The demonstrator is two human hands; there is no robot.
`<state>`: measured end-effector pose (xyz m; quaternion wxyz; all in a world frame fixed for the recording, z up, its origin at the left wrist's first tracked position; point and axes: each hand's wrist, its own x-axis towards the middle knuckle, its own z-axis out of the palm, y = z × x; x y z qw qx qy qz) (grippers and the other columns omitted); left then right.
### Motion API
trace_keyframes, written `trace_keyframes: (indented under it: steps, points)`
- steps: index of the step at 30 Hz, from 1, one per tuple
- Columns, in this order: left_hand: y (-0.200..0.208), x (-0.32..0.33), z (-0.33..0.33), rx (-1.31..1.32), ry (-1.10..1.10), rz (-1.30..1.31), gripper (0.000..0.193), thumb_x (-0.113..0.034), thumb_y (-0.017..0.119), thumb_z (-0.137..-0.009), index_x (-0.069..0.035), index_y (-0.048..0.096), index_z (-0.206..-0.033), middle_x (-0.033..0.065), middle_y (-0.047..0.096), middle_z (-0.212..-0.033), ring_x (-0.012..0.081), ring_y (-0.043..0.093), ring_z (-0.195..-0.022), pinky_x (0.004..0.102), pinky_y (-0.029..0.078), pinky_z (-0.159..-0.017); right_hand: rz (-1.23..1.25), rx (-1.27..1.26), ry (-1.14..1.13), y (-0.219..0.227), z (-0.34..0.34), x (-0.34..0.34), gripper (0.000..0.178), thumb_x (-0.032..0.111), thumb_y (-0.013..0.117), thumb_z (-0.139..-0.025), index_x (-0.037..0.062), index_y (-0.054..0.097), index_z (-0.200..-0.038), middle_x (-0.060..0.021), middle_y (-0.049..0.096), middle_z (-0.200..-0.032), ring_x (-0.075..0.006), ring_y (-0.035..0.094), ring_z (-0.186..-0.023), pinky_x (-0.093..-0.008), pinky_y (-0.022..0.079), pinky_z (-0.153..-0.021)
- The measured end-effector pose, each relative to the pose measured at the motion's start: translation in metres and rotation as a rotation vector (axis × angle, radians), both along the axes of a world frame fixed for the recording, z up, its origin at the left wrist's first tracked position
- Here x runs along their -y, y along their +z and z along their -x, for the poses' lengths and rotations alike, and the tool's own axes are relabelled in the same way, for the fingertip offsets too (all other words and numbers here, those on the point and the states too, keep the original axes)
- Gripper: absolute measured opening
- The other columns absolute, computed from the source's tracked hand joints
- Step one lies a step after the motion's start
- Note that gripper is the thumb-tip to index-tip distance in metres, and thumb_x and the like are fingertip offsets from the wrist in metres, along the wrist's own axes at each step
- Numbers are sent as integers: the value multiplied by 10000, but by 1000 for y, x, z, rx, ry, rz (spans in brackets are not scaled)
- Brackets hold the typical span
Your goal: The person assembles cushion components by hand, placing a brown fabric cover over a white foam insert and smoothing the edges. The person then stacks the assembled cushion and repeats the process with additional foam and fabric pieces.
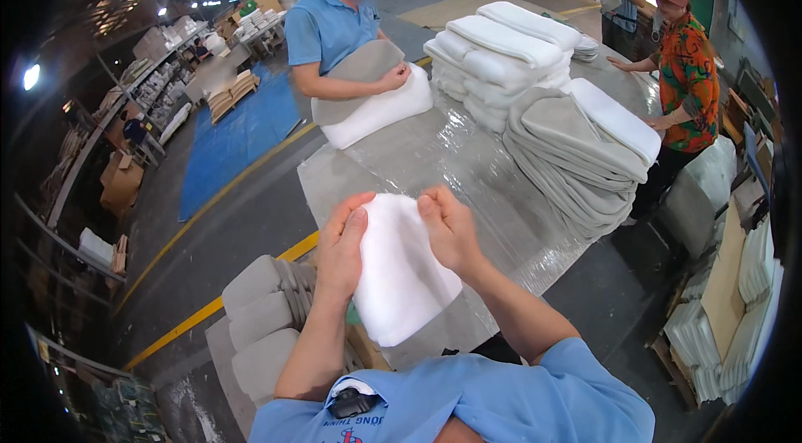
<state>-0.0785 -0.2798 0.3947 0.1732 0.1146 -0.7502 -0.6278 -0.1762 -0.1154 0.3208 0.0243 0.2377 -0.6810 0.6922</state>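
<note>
My left hand [341, 236] and my right hand [451, 232] grip a soft white pad [405, 280] by its two far corners. It is held up in front of my chest, by the near edge of a plastic-covered table [468, 175]. Fingers of both hands curl behind the pad, thumbs on the near side. Across the table lies a pile of folded grey fabric covers [568, 159]. Behind it stands a stack of white pads [501, 46], with another white pad [614, 113] lying on the grey pile.
At the far left, a co-worker [334, 25] handles a grey cover [355, 75] over a white pad [380, 113]. Another person [689, 67] stands at the table's right side. Grey stacked pieces [267, 309] sit at my lower left. Stacked white sheets [702, 343] stand at right.
</note>
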Motion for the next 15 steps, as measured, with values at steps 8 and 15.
trace_keyframes:
  steps: [8, 15]
  points:
    - [-1, 1, 0, -39, 50, 4, 328, -116, 517, -1076, 2, 682, -1333, 134, 715, -1225, 189, 659, -1116, 332, 533, -989, -107, -294, 72, 6, -19, 41, 179, 229, 580, -1060, 56, 620, -1076, -207, 656, -989, -433, 667, -935, -518, 531, -816]
    - [-3, 2, 6, -42, 35, -30, 303, -165, 532, -1084, 7, 682, -1284, 128, 698, -1200, 185, 649, -1083, 324, 530, -946, -253, -364, 233, -1, -26, 11, 216, 258, 545, -1081, 58, 585, -1008, -182, 636, -941, -422, 649, -856, -518, 525, -753]
